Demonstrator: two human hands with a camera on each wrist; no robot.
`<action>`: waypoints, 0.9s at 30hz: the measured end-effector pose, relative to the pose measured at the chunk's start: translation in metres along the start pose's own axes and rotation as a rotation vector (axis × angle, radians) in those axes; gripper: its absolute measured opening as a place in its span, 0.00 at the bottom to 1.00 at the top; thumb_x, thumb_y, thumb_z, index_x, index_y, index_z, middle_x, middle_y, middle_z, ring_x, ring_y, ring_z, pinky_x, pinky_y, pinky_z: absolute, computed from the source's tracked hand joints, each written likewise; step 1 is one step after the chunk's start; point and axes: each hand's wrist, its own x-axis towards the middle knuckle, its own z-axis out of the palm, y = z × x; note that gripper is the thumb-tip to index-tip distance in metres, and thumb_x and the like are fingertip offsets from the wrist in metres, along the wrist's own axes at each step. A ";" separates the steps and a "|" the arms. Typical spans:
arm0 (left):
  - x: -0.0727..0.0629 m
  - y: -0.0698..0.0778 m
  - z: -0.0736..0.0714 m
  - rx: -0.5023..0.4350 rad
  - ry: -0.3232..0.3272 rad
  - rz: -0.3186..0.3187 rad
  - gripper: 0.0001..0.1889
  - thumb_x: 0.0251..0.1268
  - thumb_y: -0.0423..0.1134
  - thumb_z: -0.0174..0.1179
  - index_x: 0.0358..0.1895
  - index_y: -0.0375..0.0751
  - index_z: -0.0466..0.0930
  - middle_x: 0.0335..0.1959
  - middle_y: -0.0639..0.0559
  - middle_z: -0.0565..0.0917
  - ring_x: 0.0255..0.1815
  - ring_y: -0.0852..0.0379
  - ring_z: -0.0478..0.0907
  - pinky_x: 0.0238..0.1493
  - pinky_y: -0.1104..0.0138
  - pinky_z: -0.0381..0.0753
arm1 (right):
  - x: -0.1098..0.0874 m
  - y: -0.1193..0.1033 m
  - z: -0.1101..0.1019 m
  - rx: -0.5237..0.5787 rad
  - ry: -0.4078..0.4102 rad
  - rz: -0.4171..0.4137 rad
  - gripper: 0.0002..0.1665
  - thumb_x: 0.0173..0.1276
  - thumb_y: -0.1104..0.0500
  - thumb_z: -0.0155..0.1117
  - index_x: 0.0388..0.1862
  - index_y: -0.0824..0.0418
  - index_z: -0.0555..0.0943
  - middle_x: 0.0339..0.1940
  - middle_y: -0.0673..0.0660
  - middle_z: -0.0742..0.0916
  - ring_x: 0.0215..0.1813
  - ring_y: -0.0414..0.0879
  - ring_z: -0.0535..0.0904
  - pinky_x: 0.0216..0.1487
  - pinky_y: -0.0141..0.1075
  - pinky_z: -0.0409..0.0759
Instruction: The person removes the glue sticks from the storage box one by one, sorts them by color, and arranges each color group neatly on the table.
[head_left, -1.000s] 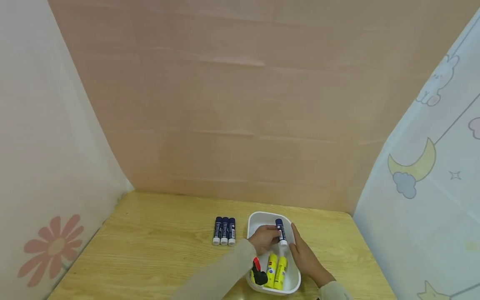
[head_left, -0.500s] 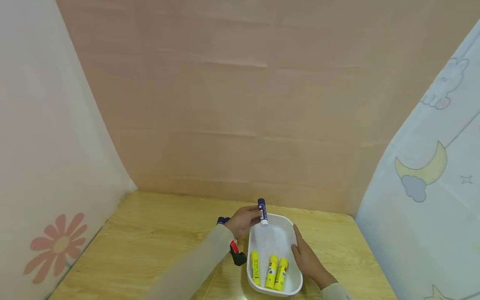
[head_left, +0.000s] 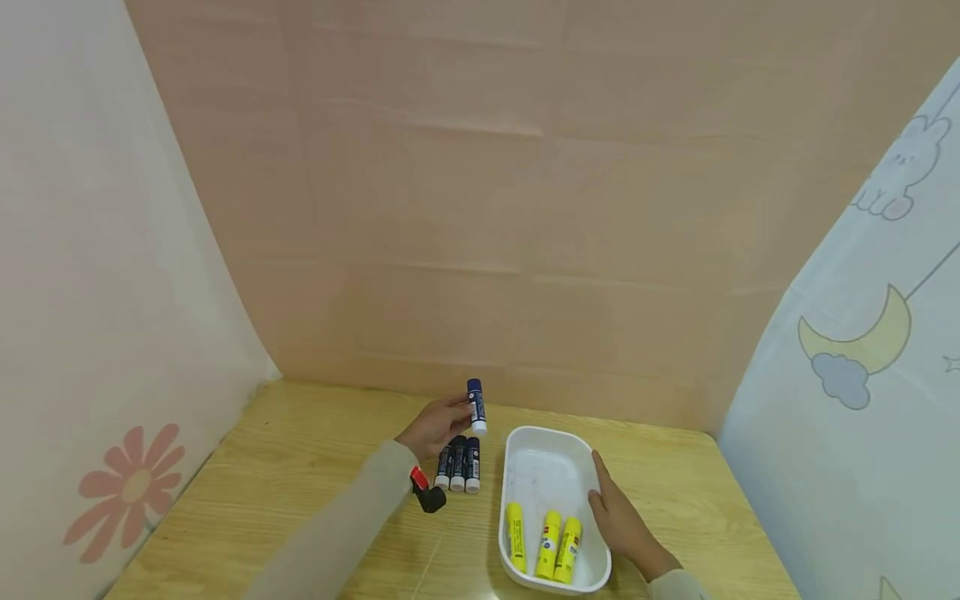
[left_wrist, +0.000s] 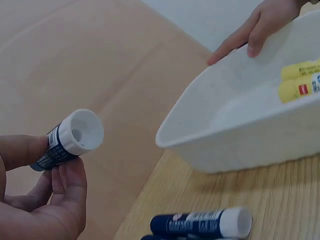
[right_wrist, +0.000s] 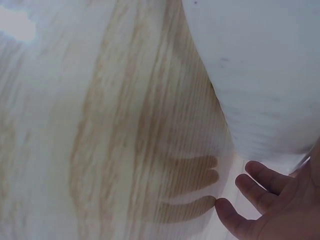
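My left hand (head_left: 433, 431) pinches a dark blue glue stick (head_left: 477, 408) between thumb and fingers, raised above the table. Its white end (left_wrist: 87, 131) faces the left wrist camera. Just below lie three more blue glue sticks (head_left: 472, 467) side by side, partly hidden by the hand. My right hand (head_left: 624, 521) holds the right rim of a white plastic basket (head_left: 551, 467), thumb over the inner side and the other fingers (right_wrist: 260, 192) outside. Inside the basket's near end are three yellow glue sticks (head_left: 548, 543), two close together and one apart at the left.
The wooden table (head_left: 315, 467) ends at a tan sheet (head_left: 465, 208) behind. White patterned sheets stand on both sides, with a flower (head_left: 133, 487) on the left one and a moon (head_left: 862, 342) on the right.
My left hand has lifted the blue glue stick out of the basket and carried it left, over the row of blue sticks. The right hand has stayed at the basket's rim.
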 end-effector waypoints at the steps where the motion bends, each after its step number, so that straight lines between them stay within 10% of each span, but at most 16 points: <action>1: -0.001 0.000 -0.005 -0.005 0.011 0.000 0.26 0.74 0.33 0.52 0.72 0.30 0.60 0.66 0.35 0.69 0.62 0.47 0.72 0.66 0.57 0.69 | 0.000 0.000 0.000 0.002 -0.002 0.004 0.38 0.77 0.67 0.44 0.79 0.65 0.40 0.76 0.70 0.56 0.73 0.65 0.56 0.68 0.57 0.57; 16: -0.022 -0.015 -0.067 0.069 0.136 -0.048 0.25 0.74 0.31 0.51 0.70 0.27 0.60 0.62 0.34 0.72 0.57 0.48 0.75 0.64 0.55 0.71 | 0.000 -0.002 0.000 -0.029 0.007 -0.010 0.38 0.77 0.66 0.44 0.79 0.66 0.41 0.76 0.71 0.56 0.72 0.66 0.56 0.68 0.58 0.57; 27: -0.036 -0.033 -0.081 0.256 0.150 -0.089 0.26 0.71 0.32 0.54 0.67 0.22 0.62 0.60 0.29 0.74 0.52 0.44 0.79 0.57 0.52 0.77 | 0.003 0.004 0.001 -0.025 0.008 -0.011 0.38 0.76 0.66 0.45 0.78 0.67 0.41 0.76 0.71 0.56 0.72 0.67 0.56 0.68 0.59 0.57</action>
